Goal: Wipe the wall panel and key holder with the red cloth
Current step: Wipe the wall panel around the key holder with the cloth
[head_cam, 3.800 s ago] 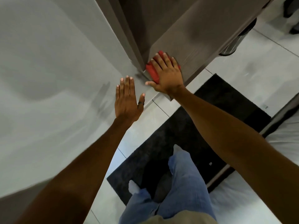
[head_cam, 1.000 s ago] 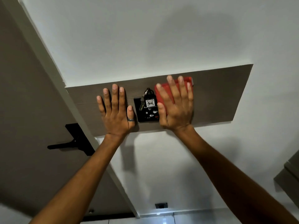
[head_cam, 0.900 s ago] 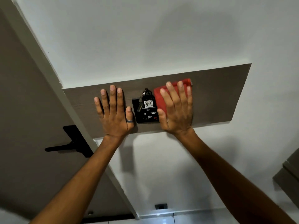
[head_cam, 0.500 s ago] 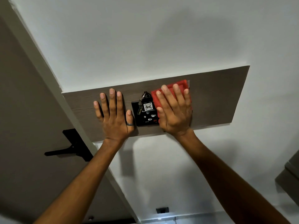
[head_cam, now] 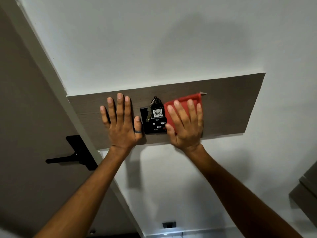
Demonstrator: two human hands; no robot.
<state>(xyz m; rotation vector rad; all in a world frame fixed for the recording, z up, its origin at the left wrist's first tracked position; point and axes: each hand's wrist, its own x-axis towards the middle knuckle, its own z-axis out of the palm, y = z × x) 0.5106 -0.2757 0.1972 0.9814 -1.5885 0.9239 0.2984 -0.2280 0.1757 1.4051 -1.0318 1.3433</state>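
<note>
A dark brown wood-grain wall panel (head_cam: 231,107) runs across the white wall. At its middle sits a black key holder (head_cam: 155,126) with a key and a tag marked 406 (head_cam: 157,113) hanging in it. My right hand (head_cam: 186,126) lies flat on a folded red cloth (head_cam: 184,102), pressing it against the panel just right of the key holder, the cloth's left edge touching it. My left hand (head_cam: 122,124) rests flat and spread on the panel, left of the holder, holding nothing.
A grey-brown door (head_cam: 25,134) with a black lever handle (head_cam: 72,158) and a pale frame stands at the left. A small black wall socket (head_cam: 169,225) sits low on the wall. The corner of a dark cabinet (head_cam: 307,189) juts in at the right edge.
Seconds ago I wiped a lower surface near the floor; the view is now on the panel. Over the last second my right hand slid the cloth slightly left toward the key holder. My left hand stayed put.
</note>
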